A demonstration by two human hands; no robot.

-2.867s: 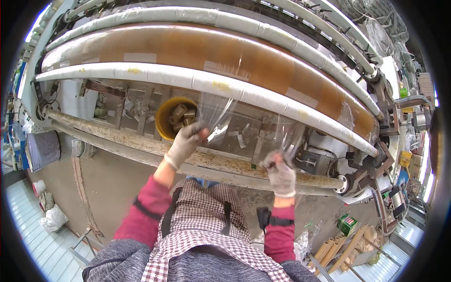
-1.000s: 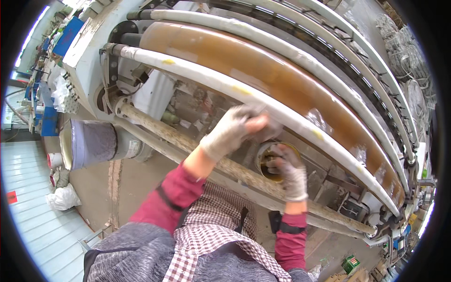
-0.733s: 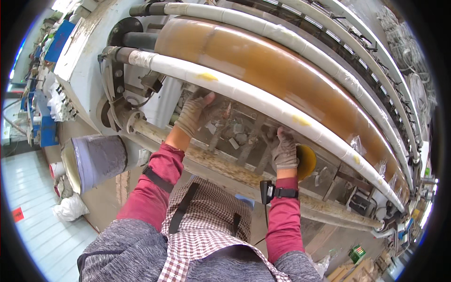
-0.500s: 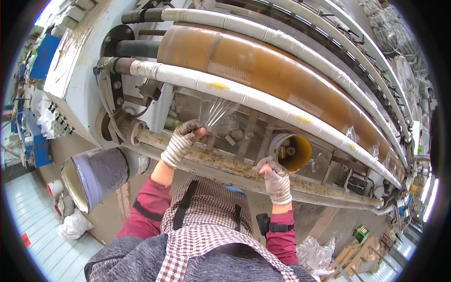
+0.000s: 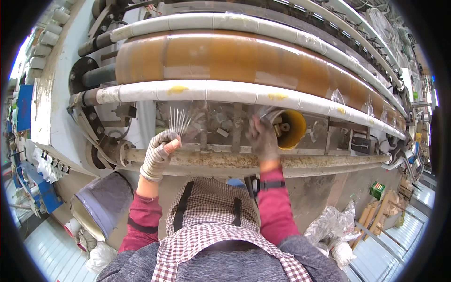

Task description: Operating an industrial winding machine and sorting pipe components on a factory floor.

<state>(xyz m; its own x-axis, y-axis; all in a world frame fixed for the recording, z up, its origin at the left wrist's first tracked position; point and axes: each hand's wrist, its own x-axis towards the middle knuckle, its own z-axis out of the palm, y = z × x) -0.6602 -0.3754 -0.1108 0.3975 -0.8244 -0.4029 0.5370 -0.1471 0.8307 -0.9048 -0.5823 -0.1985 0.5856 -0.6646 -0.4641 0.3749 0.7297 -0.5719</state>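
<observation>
My left hand (image 5: 160, 156), in a striped fingerless glove with bare fingertips, is closed on a bunch of thin clear plastic strips (image 5: 179, 121). They fan upward from the fist toward the white front roller (image 5: 221, 90). My right hand (image 5: 264, 138), also gloved, is lifted beside the yellow-lined bucket (image 5: 297, 129), smeared by motion. Something clear and shiny shows at its fingertips, but whether the hand grips it is not plain. Behind the front roller lies a large brown roller (image 5: 211, 56) wrapped in clear film.
A stained horizontal bar (image 5: 216, 160) runs between me and the rollers. A large greyish-purple bucket (image 5: 105, 197) lies tilted at the left. Machine brackets (image 5: 89, 110) stand at the left end. Plastic bags (image 5: 331, 225) and cardboard tubes (image 5: 364, 223) sit at lower right.
The view has turned, levelling the rollers. My left hand still holds the strips, now more spread out. My right hand has risen from near the bar to beside the bucket's rim.
</observation>
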